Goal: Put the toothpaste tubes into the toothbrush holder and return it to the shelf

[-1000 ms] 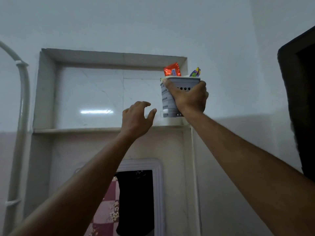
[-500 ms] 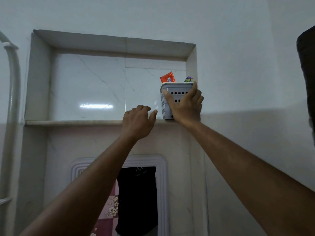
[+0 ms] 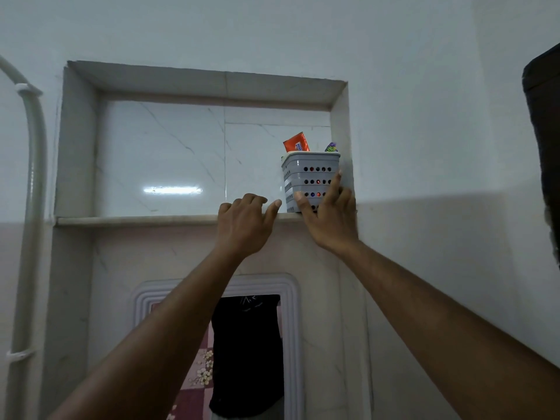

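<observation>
The grey perforated toothbrush holder [image 3: 309, 174] stands upright on the marble shelf [image 3: 136, 220], in the right corner of the wall niche. An orange toothpaste tube [image 3: 296, 143] and a purple-green tube end [image 3: 331, 147] stick out of its top. My right hand [image 3: 328, 216] lies flat against the holder's lower front, fingers spread, not wrapped around it. My left hand [image 3: 245, 221] rests at the shelf edge just left of the holder, fingers loosely curled, holding nothing.
A white pipe [image 3: 31, 177] runs down the left wall. Below the shelf hangs a framed mirror [image 3: 230, 344] that reflects dark clothing. A dark object [image 3: 545, 131] juts in at the right edge. The niche's side wall stands right beside the holder.
The holder came down from the air onto the shelf. My right hand let go of its grip and now lies open against the holder's front. My left hand has reached the shelf edge.
</observation>
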{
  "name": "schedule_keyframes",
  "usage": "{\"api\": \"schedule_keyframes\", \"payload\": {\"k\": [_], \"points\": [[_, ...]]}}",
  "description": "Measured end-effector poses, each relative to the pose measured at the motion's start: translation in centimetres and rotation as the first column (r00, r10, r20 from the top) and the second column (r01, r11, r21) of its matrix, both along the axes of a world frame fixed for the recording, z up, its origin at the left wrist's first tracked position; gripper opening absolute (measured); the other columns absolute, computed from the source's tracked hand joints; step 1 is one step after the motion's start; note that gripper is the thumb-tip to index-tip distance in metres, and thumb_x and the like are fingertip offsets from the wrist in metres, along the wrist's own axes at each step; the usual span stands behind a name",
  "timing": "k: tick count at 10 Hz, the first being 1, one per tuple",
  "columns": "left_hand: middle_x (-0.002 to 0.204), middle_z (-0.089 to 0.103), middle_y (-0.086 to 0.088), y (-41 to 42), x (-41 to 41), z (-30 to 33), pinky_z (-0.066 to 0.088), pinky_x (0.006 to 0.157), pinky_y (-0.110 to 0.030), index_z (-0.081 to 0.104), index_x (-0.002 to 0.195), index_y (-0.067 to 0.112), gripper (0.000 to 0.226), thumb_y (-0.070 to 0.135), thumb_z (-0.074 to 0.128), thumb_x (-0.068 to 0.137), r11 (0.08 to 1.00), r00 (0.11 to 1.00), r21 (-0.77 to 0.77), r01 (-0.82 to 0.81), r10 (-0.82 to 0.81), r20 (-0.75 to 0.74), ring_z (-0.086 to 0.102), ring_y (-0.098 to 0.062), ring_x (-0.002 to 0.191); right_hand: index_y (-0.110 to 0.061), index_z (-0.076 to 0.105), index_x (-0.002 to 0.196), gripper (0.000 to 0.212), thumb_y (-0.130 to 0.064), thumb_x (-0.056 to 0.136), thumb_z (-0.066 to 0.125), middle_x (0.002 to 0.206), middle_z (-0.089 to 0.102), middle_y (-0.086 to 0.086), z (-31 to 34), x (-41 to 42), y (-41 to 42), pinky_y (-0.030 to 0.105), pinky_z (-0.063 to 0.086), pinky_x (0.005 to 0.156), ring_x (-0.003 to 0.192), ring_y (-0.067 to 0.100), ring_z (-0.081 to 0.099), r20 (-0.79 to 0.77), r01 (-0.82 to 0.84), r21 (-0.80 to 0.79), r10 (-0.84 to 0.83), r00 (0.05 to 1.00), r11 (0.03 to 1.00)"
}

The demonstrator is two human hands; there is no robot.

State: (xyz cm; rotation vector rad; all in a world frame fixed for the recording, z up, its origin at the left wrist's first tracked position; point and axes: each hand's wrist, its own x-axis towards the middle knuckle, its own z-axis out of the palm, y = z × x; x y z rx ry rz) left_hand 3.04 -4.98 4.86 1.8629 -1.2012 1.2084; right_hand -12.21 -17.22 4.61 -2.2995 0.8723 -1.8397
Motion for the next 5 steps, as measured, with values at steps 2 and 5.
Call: {"api": "schedule_keyframes", "payload": {"k": [2, 5], "points": [[0.146, 0.065, 0.001, 0.8, 0.1, -0.6, 0.037, 0.111, -0.048, 0.067, 0.141, 0.023, 0.07, 0.07, 0.026, 0.109, 0.999, 1.0, 0.031, 0.026, -0.026, -0.008, 0.061, -0.025, 0.134, -0.016, -0.022, 0.176, 0.126, -0.082, 0.1, 0.055, 0.169, 0.021, 0.016, -0.1, -0.6, 0.6, 0.054, 0.024, 0.132, 0.159, 0.038, 0.025, -0.054, -0.069, 0.039, 0.071, 0.996, 0.997], [0.149, 0.062, 0.001, 4.7, -2.6, -2.2, 0.034, 0.12, -0.05, 0.061, 0.146, 0.026, 0.066, 0.07, 0.029, 0.109, 0.973, 0.972, -0.102, 0.209, -0.218, -0.087, 0.055, -0.022, 0.142, -0.016, 0.022, 0.174, 0.097, -0.07, 0.104, 0.063, 0.167, 0.034, 0.013, 0.1, -3.8, 4.1, 0.047, 0.047, 0.118, 0.15, 0.03, 0.036, 0.157, -0.183, -0.048, 0.189, 0.969, 0.982]]}}
